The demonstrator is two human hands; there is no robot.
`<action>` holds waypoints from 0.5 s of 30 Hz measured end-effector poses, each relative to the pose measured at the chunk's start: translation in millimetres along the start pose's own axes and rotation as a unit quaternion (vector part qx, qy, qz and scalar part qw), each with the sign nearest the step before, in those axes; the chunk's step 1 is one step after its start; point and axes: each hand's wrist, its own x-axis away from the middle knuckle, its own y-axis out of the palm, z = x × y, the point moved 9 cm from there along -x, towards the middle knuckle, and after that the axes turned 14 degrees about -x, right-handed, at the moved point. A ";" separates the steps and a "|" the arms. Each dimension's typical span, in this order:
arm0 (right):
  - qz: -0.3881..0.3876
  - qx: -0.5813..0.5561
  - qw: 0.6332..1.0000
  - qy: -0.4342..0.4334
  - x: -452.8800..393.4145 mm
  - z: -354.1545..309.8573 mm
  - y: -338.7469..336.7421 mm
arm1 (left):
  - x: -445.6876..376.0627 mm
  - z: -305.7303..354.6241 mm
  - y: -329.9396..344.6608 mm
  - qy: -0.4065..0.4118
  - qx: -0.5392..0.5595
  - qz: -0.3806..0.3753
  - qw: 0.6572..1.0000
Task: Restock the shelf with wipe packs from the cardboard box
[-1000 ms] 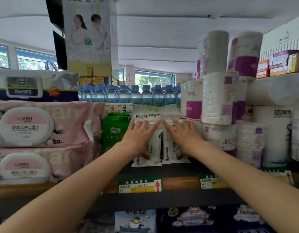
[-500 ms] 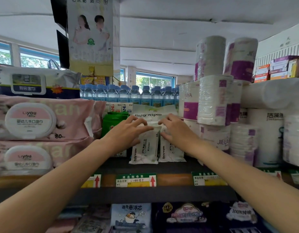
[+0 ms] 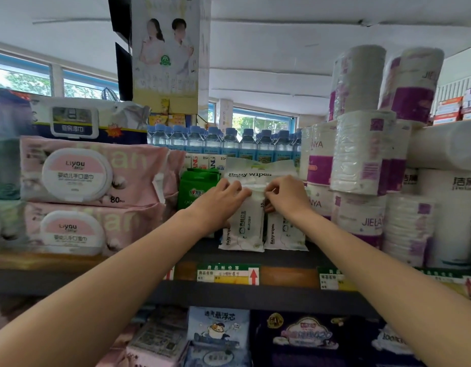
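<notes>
Our left hand (image 3: 218, 201) and right hand (image 3: 284, 197) pinch the top of a wipe pack (image 3: 243, 226) standing on the shelf (image 3: 255, 292); tugged unevenly, it may topple forward.

Small wipe packs (image 3: 243, 229): white plastic film, glossy, lightly creased. Large pink wipe packs (image 3: 94, 172): soft matt-looking film with smooth hard plastic lids. Tissue rolls (image 3: 357, 154): paper under shiny crinkled clear wrap. Water bottles (image 3: 230, 143): clear plastic, blue caps. Shelf (image 3: 255, 298): dark, matt, smooth edge; paper price tags (image 3: 227, 274).
</notes>
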 end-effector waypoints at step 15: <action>-0.070 0.313 0.945 -0.065 35.2 8.4 -19.8 | -8.7 13.2 -9.9 -0.047 0.061 0.039 0.996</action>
